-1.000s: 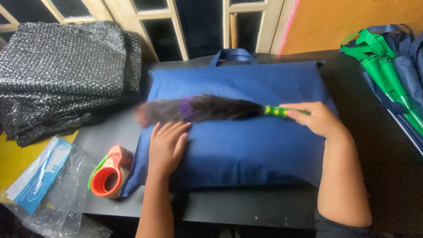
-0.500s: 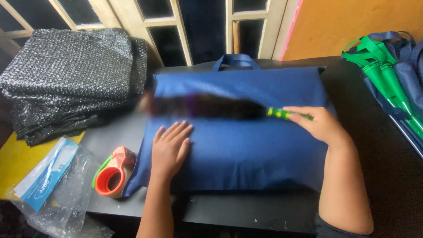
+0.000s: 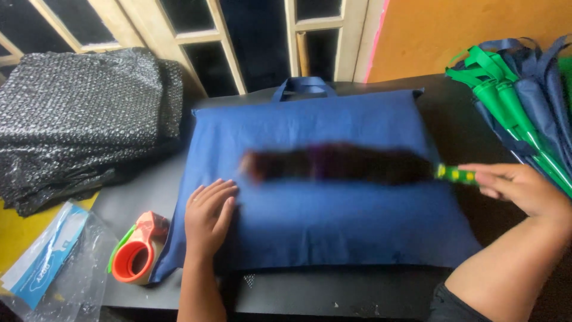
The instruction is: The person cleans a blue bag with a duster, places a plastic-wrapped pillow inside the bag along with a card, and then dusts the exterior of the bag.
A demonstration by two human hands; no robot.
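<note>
Right grip [image 3: 518,188] pinches a feather duster [image 3: 339,164]; left hand [image 3: 208,216] lies spread on the blue bag [image 3: 333,209].

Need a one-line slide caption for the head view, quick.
Right hand holds a feather duster by its green handle over a blue fabric bag, left hand flat on the bag.

The left hand [image 3: 210,216] lies flat, palm down, fingers together and pointing away. The right hand [image 3: 524,189] is closed in a grip, forearm angled in from the lower right.
</note>
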